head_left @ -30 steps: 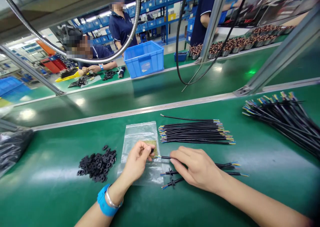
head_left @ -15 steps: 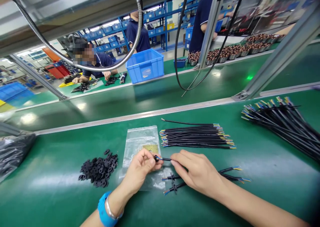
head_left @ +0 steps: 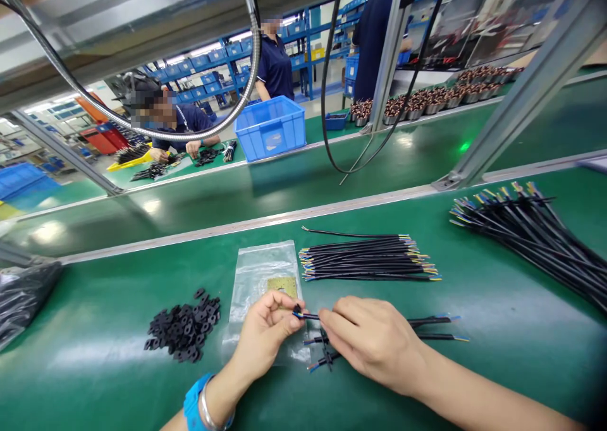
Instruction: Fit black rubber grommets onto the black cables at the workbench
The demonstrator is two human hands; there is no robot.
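Observation:
My left hand (head_left: 268, 330) pinches a small black rubber piece (head_left: 297, 309) over the clear plastic bag (head_left: 241, 292). My right hand (head_left: 370, 336) grips a short black cable (head_left: 310, 316) whose bared wire end meets the black piece. Under and beside my right hand lie two cables with black pieces on them (head_left: 327, 359). Left of the bag is a pile of black rubber pieces (head_left: 184, 327). A row of black cables (head_left: 365, 258) with coloured wire ends lies behind my hands.
A large cable bundle (head_left: 531, 229) lies at the right, a dark plastic bag (head_left: 28, 298) at the far left. Beyond the metal rail (head_left: 190, 236) stand a blue bin (head_left: 270, 131) and copper-wound parts (head_left: 427, 102). A person (head_left: 184, 118) works across the bench; others stand behind.
Both hands have shifted slightly down in view, the cable still between them. The black piece now sits above the wire end. The standing people behind have moved.

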